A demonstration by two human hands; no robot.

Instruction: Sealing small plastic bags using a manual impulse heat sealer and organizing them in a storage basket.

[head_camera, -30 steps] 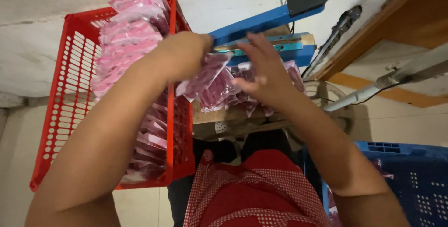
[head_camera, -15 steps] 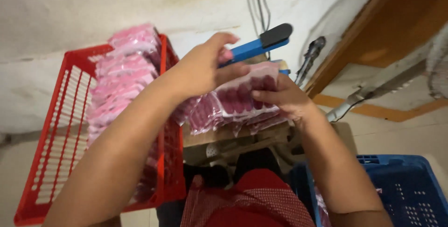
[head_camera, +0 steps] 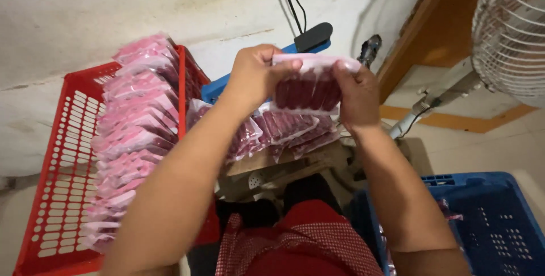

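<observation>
Left hand (head_camera: 258, 77) closed in a pinch on the left top corner of a clear packet (head_camera: 309, 86), thumb across the front, fingers curled behind. Right hand (head_camera: 356, 95) gripping the packet's right edge the same way, thumb on the front near the top seam, rest of the fingers hidden behind the plastic. Both hands narrow, neither open.

Both forearms raised and stretched forward from the bottom of the view, converging at the packet; wrists slightly bent inward, packet held upright between the two hands, facing the camera.

Packet: transparent pouch, pale pink band along the top, dark red upright sticks packed side by side inside. Flat, not crumpled.

Just below the hands: loose pile of similar packets (head_camera: 284, 131) lying fanned out on a wooden board (head_camera: 258, 162), not touching the held one as far as can be told. Behind the hands: blue lever-type tool (head_camera: 267, 63) with a black handle end, partly hidden by the left hand. Left of the left forearm: red basket (head_camera: 59, 157) with a row of pink packets (head_camera: 133, 122) stacked along its right side. Below and right of the right forearm: blue crate (head_camera: 488, 219). Far upper right of the right hand: white fan (head_camera: 511, 32) on a stand. Under both arms: red chequered cloth (head_camera: 301, 242) on the lap
</observation>
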